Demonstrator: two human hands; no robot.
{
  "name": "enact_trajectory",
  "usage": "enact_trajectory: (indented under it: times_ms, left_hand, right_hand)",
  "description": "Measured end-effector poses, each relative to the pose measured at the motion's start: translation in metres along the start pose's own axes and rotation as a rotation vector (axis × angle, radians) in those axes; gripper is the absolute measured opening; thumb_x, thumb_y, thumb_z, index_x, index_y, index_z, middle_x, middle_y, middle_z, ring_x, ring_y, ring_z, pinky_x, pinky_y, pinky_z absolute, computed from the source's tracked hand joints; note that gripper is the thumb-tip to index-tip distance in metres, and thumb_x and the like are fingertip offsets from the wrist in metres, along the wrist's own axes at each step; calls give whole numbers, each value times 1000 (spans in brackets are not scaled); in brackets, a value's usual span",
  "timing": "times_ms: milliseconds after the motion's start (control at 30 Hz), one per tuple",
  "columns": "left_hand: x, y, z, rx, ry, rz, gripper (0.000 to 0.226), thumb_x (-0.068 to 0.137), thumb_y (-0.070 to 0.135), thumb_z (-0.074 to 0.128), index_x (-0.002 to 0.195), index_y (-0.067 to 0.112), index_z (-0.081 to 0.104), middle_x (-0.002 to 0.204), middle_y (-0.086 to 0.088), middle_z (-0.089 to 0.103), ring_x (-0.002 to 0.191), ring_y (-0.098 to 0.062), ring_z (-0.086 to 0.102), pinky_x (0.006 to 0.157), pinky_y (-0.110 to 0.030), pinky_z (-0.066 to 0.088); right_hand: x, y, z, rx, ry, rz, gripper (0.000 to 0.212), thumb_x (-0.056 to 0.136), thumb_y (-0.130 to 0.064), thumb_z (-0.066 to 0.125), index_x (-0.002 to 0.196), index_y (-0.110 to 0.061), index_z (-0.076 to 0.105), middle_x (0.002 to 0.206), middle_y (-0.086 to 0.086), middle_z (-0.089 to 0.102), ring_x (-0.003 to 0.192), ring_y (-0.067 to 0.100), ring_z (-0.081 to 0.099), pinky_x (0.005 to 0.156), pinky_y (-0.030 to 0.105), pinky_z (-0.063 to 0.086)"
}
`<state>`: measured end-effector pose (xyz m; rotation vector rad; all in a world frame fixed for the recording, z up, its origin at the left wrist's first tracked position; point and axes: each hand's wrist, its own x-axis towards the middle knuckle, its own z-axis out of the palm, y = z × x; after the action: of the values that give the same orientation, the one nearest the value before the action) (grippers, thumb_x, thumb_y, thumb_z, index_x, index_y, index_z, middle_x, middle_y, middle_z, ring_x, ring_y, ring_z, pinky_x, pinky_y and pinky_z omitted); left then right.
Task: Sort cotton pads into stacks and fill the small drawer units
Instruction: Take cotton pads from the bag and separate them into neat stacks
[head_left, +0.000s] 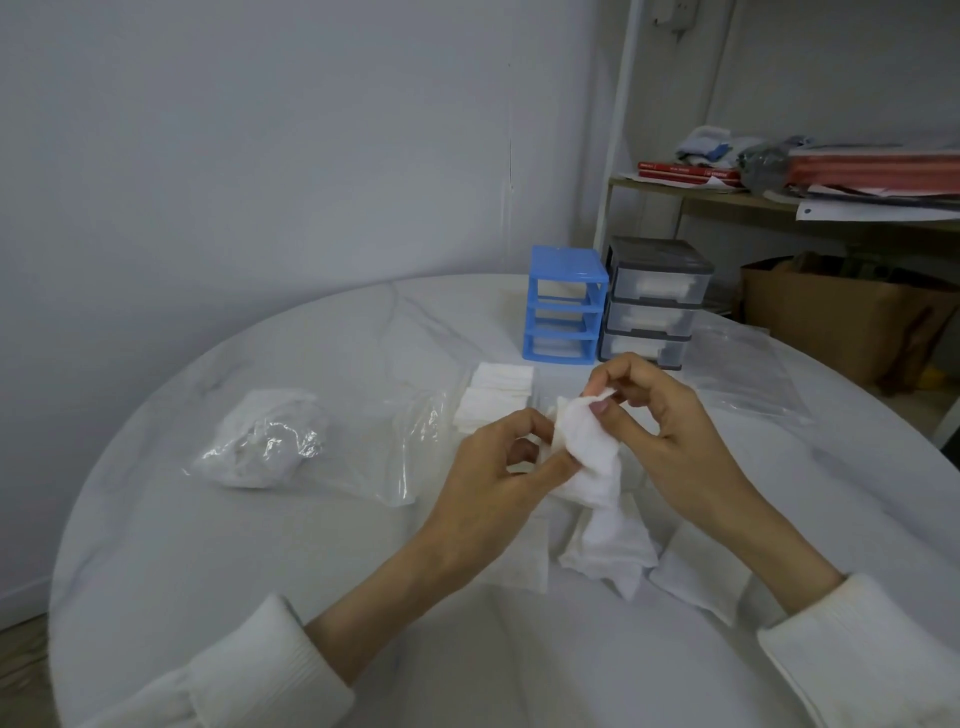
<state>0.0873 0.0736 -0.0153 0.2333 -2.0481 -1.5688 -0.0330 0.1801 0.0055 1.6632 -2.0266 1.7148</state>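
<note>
Both hands hold a bunch of white cotton pads (587, 457) above the table's middle. My left hand (498, 467) grips the bunch from the left. My right hand (660, 415) pinches its top edge between thumb and fingers. More loose pads (608, 551) lie under the hands, and another pile (696, 571) lies at the right. Two neat stacks of pads (493, 395) sit further back. Behind them stand a blue drawer unit (566, 306) with its two upper slots empty and a grey drawer unit (654, 301) whose clear drawers hold pads.
A crumpled plastic bag with white stuff (265, 441) lies at the left on the round white marble table (260, 571). Flat clear bags (748, 374) lie at the right. A shelf with books (691, 174) and a cardboard box (841, 322) stand beyond the table.
</note>
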Motion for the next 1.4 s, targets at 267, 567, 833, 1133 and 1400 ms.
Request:
enact_trajectory:
  times_ms: [267,567,833,1133,1400]
  left_hand:
    - [2,-3,0,34,54,7,22,83,13,69,105,9,67,97,-5,70,90,-17,66,77,-25,54]
    - [0,1,0,10,53,8,33,75,26,77,104,12,67,99,1,69,92,-14,64,77,-24,54]
    - [2,1,0,64,54,60,19,82,16,69,97,4,71,95,-3,69,89,-16,64,75,-20,50]
    - [4,-3,-1,71,79,24,18,79,4,71,94,14,66,89,9,65,78,-5,59,68,-15,48]
    - [2,3,-4,-47,82,35,39,83,-2,64,95,28,41,102,-1,62,73,-8,62,64,-16,46]
  right_hand:
    - [-1,0,1,5,-10,25,22,90,-3,53,85,-24,56,84,-16,60,83,-9,54,75,1,37]
    - [1,-3,-1,175,-11,45,21,89,1,53,81,-19,56,79,-24,61,79,-6,56,73,9,44]
    - [0,3,0,25,2,6,26,90,-1,54,84,-25,56,84,-27,61,83,-5,55,79,6,41]
    - [2,4,-1,9,146,-25,16,88,-12,54,85,-28,55,86,-16,63,85,3,59,81,10,43]
    - [2,2,-4,159,204,46,25,92,-1,51,78,-20,41,72,-14,49,69,-2,47,67,14,40]
